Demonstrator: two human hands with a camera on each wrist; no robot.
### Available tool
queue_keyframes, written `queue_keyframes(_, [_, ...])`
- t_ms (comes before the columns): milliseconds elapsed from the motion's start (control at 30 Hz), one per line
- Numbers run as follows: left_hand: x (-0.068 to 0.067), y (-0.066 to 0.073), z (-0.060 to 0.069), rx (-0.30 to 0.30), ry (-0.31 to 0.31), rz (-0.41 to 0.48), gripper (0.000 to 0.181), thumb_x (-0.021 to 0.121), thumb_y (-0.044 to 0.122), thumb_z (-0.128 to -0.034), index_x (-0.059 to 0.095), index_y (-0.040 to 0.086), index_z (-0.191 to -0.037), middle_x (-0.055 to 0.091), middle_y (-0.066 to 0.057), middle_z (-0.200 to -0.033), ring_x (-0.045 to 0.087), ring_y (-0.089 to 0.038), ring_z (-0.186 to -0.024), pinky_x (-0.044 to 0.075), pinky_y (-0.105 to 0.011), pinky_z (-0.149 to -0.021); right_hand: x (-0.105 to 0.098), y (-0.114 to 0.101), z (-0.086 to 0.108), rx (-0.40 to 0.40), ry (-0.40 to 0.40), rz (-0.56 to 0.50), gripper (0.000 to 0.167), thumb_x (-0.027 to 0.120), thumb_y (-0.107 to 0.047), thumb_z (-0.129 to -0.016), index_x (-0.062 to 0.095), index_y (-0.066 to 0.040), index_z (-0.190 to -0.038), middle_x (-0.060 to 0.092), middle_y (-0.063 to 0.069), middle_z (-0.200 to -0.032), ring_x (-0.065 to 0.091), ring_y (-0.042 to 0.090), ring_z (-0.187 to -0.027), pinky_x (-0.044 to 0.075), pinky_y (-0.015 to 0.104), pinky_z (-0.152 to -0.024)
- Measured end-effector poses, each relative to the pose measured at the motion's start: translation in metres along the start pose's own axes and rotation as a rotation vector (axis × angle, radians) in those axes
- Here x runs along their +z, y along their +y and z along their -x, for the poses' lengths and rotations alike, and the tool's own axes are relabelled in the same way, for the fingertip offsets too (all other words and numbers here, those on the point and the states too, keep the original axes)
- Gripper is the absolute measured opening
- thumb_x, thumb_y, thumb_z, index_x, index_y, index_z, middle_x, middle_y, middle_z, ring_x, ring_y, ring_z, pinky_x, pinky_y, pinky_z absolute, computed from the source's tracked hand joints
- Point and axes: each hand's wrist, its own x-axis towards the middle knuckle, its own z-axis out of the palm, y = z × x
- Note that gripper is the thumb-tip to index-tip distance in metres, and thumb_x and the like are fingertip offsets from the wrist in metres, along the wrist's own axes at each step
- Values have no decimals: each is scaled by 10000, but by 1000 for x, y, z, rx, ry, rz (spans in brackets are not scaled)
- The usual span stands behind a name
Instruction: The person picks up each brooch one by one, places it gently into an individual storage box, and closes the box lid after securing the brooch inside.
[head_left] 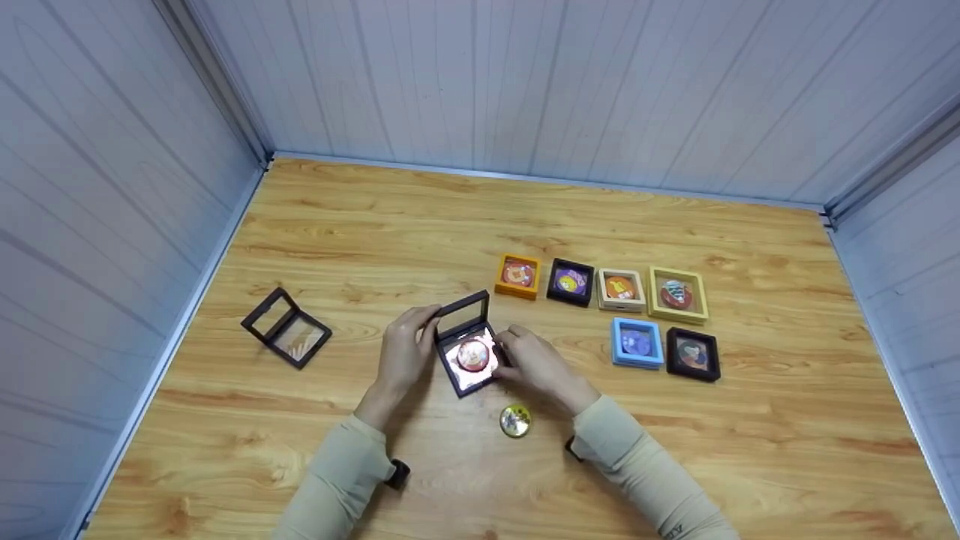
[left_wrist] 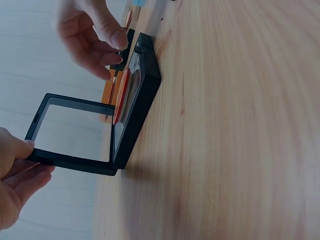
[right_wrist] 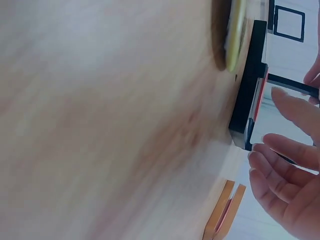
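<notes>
A hinged black display frame (head_left: 452,373) lies open on the table in front of me, lid raised. Inside its base, on the clear film, rests a round red-rimmed badge (head_left: 472,355). My left hand (head_left: 405,349) pinches the edge of the lid (left_wrist: 75,162) between thumb and fingers. Over the base's right side hovers my right hand (head_left: 536,362), its fingers loosely bent and holding nothing in the right wrist view. A yellow-rimmed round badge (head_left: 515,421) lies on the table nearer to me.
Another open black frame (head_left: 304,361) lies to the left. At the right are several closed frames with badges inside, among them an orange one (head_left: 517,277), a light blue one (head_left: 637,343) and a yellow one (head_left: 701,296). Panel walls (head_left: 510,90) bound the table.
</notes>
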Motion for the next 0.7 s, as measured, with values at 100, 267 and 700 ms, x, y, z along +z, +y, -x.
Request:
queue_keyframes(100, [0,0,1,-6,0,6,173,600,-43,-801,644,-60,-967,644,-133,-881,617,-209,-799,498,-246,-718,-1,2,3,59,-34,-44,417,739,-205,-700,587,4,-1027,545,63,-889,532,176,-772,477,323,-713])
queue_keyframes(267, [0,2,2,-8,-3,11,174,601,-42,-800,643,-61,-968,644,-132,-882,616,-216,-807,498,-261,-726,0,5,7,143,-85,-86,493,764,-211,-670,572,16,-1063,567,95,-952,550,204,-825,469,332,-759])
queue_keyframes(700, [-3,6,10,27,-59,-3,186,600,-59,-794,640,-48,-975,642,-121,-921,610,-219,-866,486,-276,-770,1,11,8,63,-72,-72,240,730,-150,-712,677,-64,-930,558,23,-762,491,132,-680,432,289,-594])
